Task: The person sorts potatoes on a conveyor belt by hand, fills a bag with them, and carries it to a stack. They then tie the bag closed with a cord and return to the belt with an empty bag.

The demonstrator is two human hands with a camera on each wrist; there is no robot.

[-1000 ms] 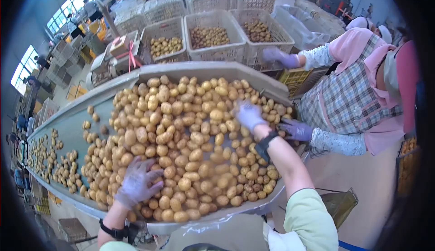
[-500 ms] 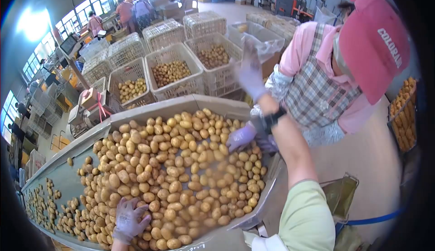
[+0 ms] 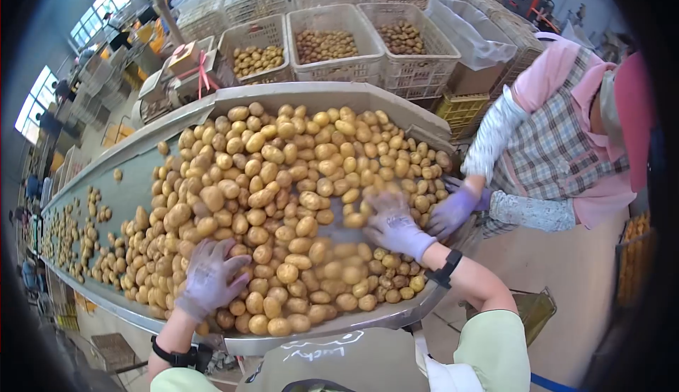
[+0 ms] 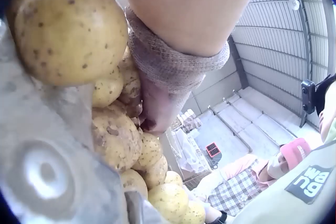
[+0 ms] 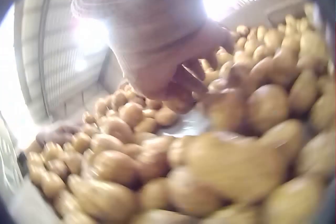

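Potatoes point(image 3: 272, 153) lie heaped on a green belt table with a grey metal rim point(image 3: 311, 92). My gloved left hand point(image 3: 214, 277) rests on the heap at its near left edge, fingers spread; in the left wrist view the glove point(image 4: 163, 90) is against the potatoes. My gloved right hand point(image 3: 396, 226) is on the right part of the heap, slightly blurred, fingers spread over potatoes beside a bare grey patch. The right wrist view shows the right hand point(image 5: 168, 71) with its fingers bent down to the potatoes; whether it holds one is unclear.
Across the table, crates point(image 3: 336, 70) with potatoes stand in a row. A person in a plaid apron point(image 3: 541, 155) stands at the right, one gloved hand point(image 3: 455, 210) close to my right hand. A yellow crate point(image 3: 463, 113) stands behind the far rim.
My right hand has come down from its raised position onto the potatoes. My left hand stays at the near left. The head view has swung back, and the other person's hand is now lowered.
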